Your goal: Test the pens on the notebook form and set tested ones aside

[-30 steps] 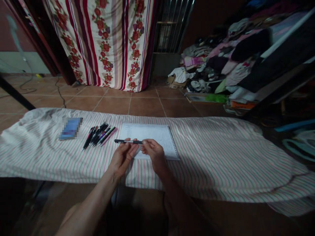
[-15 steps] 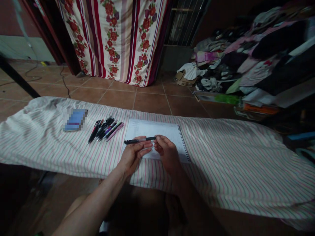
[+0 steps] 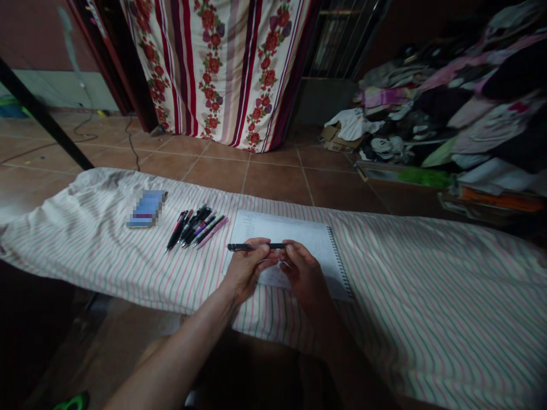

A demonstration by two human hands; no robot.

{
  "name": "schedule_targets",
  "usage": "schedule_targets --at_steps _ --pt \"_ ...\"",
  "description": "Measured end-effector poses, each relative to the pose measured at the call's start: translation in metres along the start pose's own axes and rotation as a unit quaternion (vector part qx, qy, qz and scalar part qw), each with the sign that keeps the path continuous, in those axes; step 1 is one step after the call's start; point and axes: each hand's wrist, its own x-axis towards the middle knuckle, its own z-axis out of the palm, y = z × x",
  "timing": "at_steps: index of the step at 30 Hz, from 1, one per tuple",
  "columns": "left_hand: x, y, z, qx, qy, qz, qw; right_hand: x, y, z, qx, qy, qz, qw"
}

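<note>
A black pen [image 3: 244,247] is held level between my two hands, just above the near edge of a spiral notebook [image 3: 314,239]. My left hand [image 3: 245,270] pinches the pen near its middle, and my right hand [image 3: 304,274] grips its right end with curled fingers. The notebook lies open on a striped cloth [image 3: 106,250]. A row of several pens [image 3: 195,226] rests on the cloth to the left of the notebook. Farther left lies a small blue booklet [image 3: 146,208].
A flowered striped curtain [image 3: 222,68] hangs at the back over a tiled floor [image 3: 273,176]. Piled clothes and shoes [image 3: 427,114] fill the right side. A dark bar [image 3: 43,114] slants across the upper left, near a cable on the floor.
The view has shifted, so everything sits farther right in the picture. Both hands stay on the pen, which remains level over the notebook's near edge.
</note>
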Motion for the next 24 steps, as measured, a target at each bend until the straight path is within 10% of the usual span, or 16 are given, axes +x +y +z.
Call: schedule_targets --at_steps 9,13,15,19,24 --pt "0.004 -0.002 0.002 0.029 -0.014 0.021 0.999 0.004 0.003 0.004 0.065 0.003 0.018 0.998" --pt "0.008 0.002 -0.010 0.246 -0.039 0.090 0.964 0.008 0.001 0.002 0.146 0.018 0.025 0.989" --pt "0.011 0.011 -0.024 0.458 0.008 0.202 0.865 0.010 -0.002 0.000 0.196 0.030 0.038 0.979" --pt "0.020 0.043 -0.060 0.741 0.101 0.362 0.557 0.012 -0.010 -0.004 0.256 0.041 0.057 0.964" --pt "0.030 0.076 -0.096 0.813 0.211 0.329 0.432 0.012 -0.014 -0.005 0.265 0.048 0.059 0.961"
